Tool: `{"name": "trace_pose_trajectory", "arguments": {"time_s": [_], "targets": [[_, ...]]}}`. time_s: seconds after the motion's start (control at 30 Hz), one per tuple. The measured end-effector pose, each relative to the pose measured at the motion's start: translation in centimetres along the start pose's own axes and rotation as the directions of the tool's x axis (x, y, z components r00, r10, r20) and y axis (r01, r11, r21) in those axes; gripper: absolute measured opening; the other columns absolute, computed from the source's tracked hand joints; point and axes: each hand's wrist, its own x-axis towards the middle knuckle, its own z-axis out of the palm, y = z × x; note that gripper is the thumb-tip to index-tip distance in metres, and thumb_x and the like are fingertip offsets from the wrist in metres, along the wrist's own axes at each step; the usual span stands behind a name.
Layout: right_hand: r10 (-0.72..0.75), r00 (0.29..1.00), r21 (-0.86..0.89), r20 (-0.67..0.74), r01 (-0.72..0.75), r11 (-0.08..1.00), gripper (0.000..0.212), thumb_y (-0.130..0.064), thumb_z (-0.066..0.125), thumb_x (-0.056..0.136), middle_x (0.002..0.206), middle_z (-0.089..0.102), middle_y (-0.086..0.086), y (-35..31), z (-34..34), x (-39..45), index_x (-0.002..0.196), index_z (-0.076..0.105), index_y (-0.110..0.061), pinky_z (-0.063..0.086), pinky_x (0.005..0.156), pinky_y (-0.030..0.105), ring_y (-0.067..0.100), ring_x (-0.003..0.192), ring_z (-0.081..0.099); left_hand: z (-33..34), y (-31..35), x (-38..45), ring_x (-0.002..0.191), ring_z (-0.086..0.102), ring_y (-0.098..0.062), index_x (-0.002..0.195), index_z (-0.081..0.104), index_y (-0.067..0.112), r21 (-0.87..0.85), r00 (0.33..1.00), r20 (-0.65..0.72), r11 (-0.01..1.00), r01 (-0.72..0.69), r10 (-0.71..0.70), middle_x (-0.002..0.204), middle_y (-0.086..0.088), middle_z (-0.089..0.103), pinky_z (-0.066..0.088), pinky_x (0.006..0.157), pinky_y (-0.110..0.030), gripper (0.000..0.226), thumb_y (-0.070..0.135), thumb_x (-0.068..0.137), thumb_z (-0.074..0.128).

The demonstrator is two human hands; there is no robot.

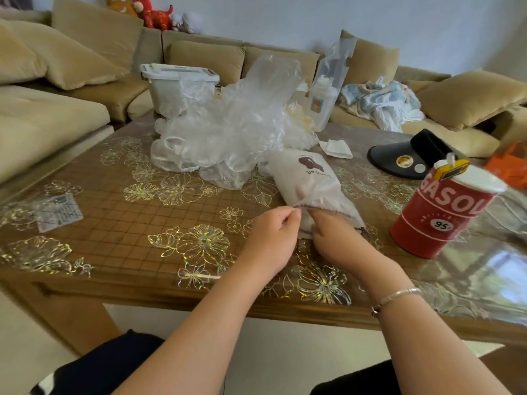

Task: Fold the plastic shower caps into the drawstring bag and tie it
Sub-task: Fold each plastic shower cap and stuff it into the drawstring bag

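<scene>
hands at the drawstring bag's mouth
left hand [271,238] pinches the drawstring bag [310,189] rim; right hand [336,240] reaches inside (grip hidden); shower caps [228,129] heaped beyond.

Red tin [445,212], black visor [410,158]

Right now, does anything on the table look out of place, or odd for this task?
Yes. A loose heap of clear plastic shower caps lies unfolded behind the white drawstring bag, while the left hand pinches the bag's mouth and the right hand reaches inside. A black sun visor lies upside down nearby.
</scene>
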Motion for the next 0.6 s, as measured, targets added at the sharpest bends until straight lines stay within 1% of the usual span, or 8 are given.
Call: {"name": "trace_pose_trajectory", "arguments": {"time_s": [0.07, 0.13, 0.23, 0.33, 0.4, 0.47, 0.53, 0.6], "targets": [[-0.065, 0.998, -0.004, -0.001, 0.065, 0.998, 0.068, 0.0, 0.039, 0.092, 0.144, 0.046, 0.013, 0.7, -0.4, -2.0, 0.154, 0.026, -0.027, 0.039, 0.104, 0.034, 0.026, 0.127, 0.048, 0.4, 0.3, -0.2, 0.078, 0.049, -0.013, 0.091, 0.059, 0.021, -0.009, 1.0, 0.005, 1.0, 0.0, 0.0, 0.083, -0.002, 0.058, 0.037, 0.071, -0.03, 0.025, 0.028, 0.105, 0.04], [-0.087, 0.995, -0.015, -0.046, 0.087, 0.996, 0.069, -0.002, 0.041, 0.091, 0.146, 0.044, 0.008, 1.3, -0.8, -3.5, 0.151, 0.032, -0.035, 0.041, 0.106, 0.039, 0.027, 0.13, 0.047, 0.6, 0.4, -0.4, 0.082, 0.051, -0.014, 0.091, 0.063, 0.016, -0.023, 1.0, 0.006, 1.0, 0.003, -0.003, 0.089, -0.007, 0.063, 0.04, 0.072, -0.034, 0.029, 0.028, 0.105, 0.04], [-0.044, 0.96, 0.019, -0.276, 0.051, 0.998, 0.046, -0.007, 0.045, 0.091, 0.128, 0.066, -0.001, 1.9, -1.5, -4.5, 0.127, 0.064, -0.029, 0.053, 0.091, 0.039, 0.022, 0.108, 0.064, 0.5, 0.9, -1.0, 0.081, 0.053, -0.016, 0.092, 0.063, 0.02, -0.026, 1.0, 0.025, 1.0, 0.016, -0.016, 0.087, -0.007, 0.061, 0.036, 0.071, -0.029, 0.027, 0.029, 0.105, 0.041], [-0.017, 0.908, 0.088, -0.418, 0.06, 0.994, 0.032, -0.009, 0.047, 0.091, 0.094, 0.073, -0.003, 1.4, -1.8, -4.8, 0.105, 0.072, -0.024, 0.056, 0.071, 0.039, 0.016, 0.078, 0.067, -0.3, 1.0, -1.4, 0.074, 0.05, -0.014, 0.102, 0.071, 0.018, -0.044, 0.999, 0.029, 0.999, 0.018, -0.016, 0.075, -0.001, 0.057, 0.034, 0.062, -0.027, 0.032, 0.032, 0.104, 0.042], [-0.019, 0.895, 0.129, -0.446, 0.085, 0.988, 0.028, -0.009, 0.048, 0.09, 0.084, 0.071, -0.004, 0.5, -1.7, -4.7, 0.096, 0.072, -0.021, 0.053, 0.062, 0.035, 0.013, 0.066, 0.062, -1.3, 1.0, -1.5, 0.079, 0.053, -0.014, 0.099, 0.072, 0.023, -0.068, 1.0, -0.005, 0.998, 0.014, -0.015, 0.086, 0.0, 0.059, 0.039, 0.067, -0.025, 0.031, 0.033, 0.104, 0.043], [-0.038, 0.884, 0.147, -0.467, 0.12, 0.982, 0.026, -0.007, 0.049, 0.089, 0.083, 0.069, -0.004, -0.7, -1.4, -4.0, 0.092, 0.072, -0.019, 0.047, 0.061, 0.03, 0.011, 0.07, 0.059, -2.6, 0.8, -1.5, 0.084, 0.062, -0.023, 0.093, 0.072, 0.025, -0.081, 0.998, -0.052, 0.997, 0.017, -0.021, 0.093, -0.006, 0.063, 0.043, 0.074, -0.03, 0.032, 0.033, 0.104, 0.043], [-0.067, 0.873, 0.158, -0.484, 0.162, 0.974, 0.026, -0.006, 0.048, 0.09, 0.083, 0.067, -0.004, -2.2, -1.1, -3.1, 0.091, 0.071, -0.017, 0.045, 0.062, 0.029, 0.011, 0.076, 0.057, -4.0, 0.6, -1.6, 0.093, 0.065, -0.033, 0.093, 0.072, 0.024, -0.08, 0.994, -0.094, 0.996, 0.039, -0.047, 0.1, -0.017, 0.069, 0.043, 0.069, -0.027, 0.032, 0.031, 0.104, 0.042], [-0.091, 0.868, 0.17, -0.488, 0.197, 0.965, 0.024, -0.007, 0.048, 0.091, 0.083, 0.066, -0.003, -4.0, -0.5, -1.7, 0.09, 0.07, -0.016, 0.043, 0.06, 0.029, 0.012, 0.074, 0.055, -5.8, -0.1, -1.5, 0.095, 0.065, -0.036, 0.095, 0.071, 0.023, -0.072, 0.987, -0.146, 0.996, 0.055, -0.065, 0.106, -0.023, 0.069, 0.04, 0.064, -0.025, 0.032, 0.03, 0.105, 0.041]]}}
